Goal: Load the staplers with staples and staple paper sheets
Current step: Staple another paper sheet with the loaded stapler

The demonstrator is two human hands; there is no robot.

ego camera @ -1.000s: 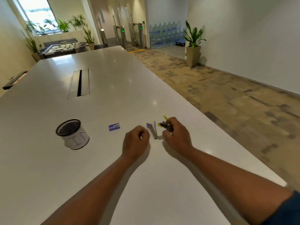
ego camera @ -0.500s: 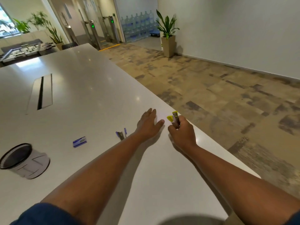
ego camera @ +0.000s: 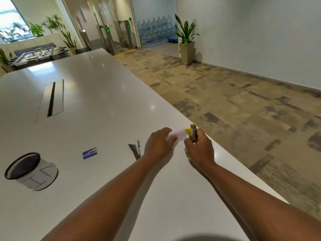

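My right hand (ego camera: 199, 147) grips a yellow stapler (ego camera: 192, 132) upright near the table's right edge. A small white paper sheet (ego camera: 178, 134) lies just left of the stapler's jaw, and my left hand (ego camera: 159, 145) pinches its near left corner. A blue stapler (ego camera: 135, 149) lies hinged apart on the table left of my left hand. A small blue staple box (ego camera: 90, 153) rests further left.
A black mesh pen cup (ego camera: 28, 171) stands at the left on the long white table (ego camera: 97, 94). A cable slot (ego camera: 52, 100) runs along the table's middle. The table's right edge drops to patterned carpet just beyond my right hand.
My left hand left the blue stapler, moved right and took hold of the paper sheet. My right hand carried the yellow stapler to the paper's right end. The view swung.
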